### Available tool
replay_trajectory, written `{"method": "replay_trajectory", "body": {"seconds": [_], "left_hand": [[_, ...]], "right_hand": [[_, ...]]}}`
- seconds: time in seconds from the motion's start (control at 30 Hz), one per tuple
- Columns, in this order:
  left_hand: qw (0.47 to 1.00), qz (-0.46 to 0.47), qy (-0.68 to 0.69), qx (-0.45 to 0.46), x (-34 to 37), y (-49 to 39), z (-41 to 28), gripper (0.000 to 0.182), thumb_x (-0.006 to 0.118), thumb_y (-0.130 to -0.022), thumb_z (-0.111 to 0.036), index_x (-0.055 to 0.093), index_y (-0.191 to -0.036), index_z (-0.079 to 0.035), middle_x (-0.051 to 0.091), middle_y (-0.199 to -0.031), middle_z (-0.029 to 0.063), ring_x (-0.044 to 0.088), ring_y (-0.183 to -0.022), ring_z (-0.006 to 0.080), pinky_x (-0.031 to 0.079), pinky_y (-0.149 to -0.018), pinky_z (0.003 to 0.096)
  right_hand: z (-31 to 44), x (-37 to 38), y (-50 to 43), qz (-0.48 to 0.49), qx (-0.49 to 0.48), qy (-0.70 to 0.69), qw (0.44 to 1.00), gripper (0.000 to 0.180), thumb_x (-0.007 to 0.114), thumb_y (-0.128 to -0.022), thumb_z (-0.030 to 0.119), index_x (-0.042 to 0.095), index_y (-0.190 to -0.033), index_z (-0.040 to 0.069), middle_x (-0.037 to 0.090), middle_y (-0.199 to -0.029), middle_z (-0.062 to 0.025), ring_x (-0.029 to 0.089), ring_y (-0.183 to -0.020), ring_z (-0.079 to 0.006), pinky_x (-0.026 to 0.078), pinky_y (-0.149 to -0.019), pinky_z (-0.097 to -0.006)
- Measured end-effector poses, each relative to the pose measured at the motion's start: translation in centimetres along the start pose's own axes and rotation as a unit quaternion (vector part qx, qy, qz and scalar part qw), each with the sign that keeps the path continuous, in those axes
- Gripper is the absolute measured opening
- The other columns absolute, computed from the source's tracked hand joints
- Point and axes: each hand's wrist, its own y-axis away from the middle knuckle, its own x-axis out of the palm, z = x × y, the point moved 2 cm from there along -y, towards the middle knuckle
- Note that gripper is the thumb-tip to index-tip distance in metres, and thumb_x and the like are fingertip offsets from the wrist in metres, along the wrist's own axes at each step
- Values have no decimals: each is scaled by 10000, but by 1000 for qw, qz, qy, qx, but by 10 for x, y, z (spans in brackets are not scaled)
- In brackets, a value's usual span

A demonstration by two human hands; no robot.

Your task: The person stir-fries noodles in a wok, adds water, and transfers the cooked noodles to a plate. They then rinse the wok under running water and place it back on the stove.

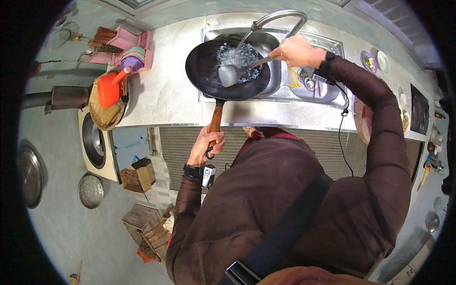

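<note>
My left hand (207, 143) is closed around the wooden handle of a black wok (201, 67), which is held over the left basin of a steel double sink (276, 80). Water streams from a curved metal faucet (281, 15) and splashes inside the wok. With my right hand (299, 51) I grip the handle of a metal wok spatula (228, 75). Its wide blade is in the wok, beside the falling water. The far end of that handle is hidden by my fingers.
Bowls, a yellow item and chopsticks lie in the right basin (302, 91). A red plastic scoop (108, 89) rests in a woven basket (103, 119) at the left. Beyond it is a pink rack (148, 46) with bowls. Small dishes (383, 61) stand right of the sink. A cable (341, 135) hangs from my right wrist.
</note>
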Motion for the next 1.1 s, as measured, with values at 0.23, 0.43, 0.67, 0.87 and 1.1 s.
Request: {"method": "replay_trajectory", "body": {"seconds": [0.23,0.43,0.67,0.87,1.1], "left_hand": [[999,-18,-26,7,8,2,-4,153,570,-869,-62,429,-812,-46,438,-539,19,389,-385,82,286,-353,232],[1000,-2,-18,-4,12,4,-6,154,570,-866,-66,420,-835,-46,440,-565,21,385,-390,82,297,-359,232],[1000,-4,8,-9,11,4,-6,149,565,-862,-58,418,-840,-44,436,-569,20,385,-395,82,300,-361,233],[1000,11,12,-18,9,3,-5,149,565,-859,-39,422,-819,-42,433,-576,17,385,-406,77,288,-365,225],[999,25,26,-29,8,1,-2,146,563,-864,-35,423,-821,-44,436,-578,13,386,-412,70,277,-365,227]], "right_hand": [[-50,-26,-16,138,33,-18,990,228,641,-703,220,735,-819,48,699,-771,-162,683,-711,-296,509,-583,-422],[-53,38,-31,183,49,-291,938,291,669,-755,244,741,-897,0,691,-718,-144,617,-608,-182,468,-544,-355],[12,110,-48,-5,113,-371,922,281,629,-875,251,745,-1063,77,728,-1014,-161,696,-956,-299,526,-849,-386],[-22,12,-11,156,26,-199,967,311,639,-850,280,736,-973,11,722,-903,-184,693,-826,-318,526,-738,-404],[-39,55,8,127,163,-97,973,286,603,-784,216,729,-995,68,718,-948,-187,698,-912,-348,546,-731,-459]]}}
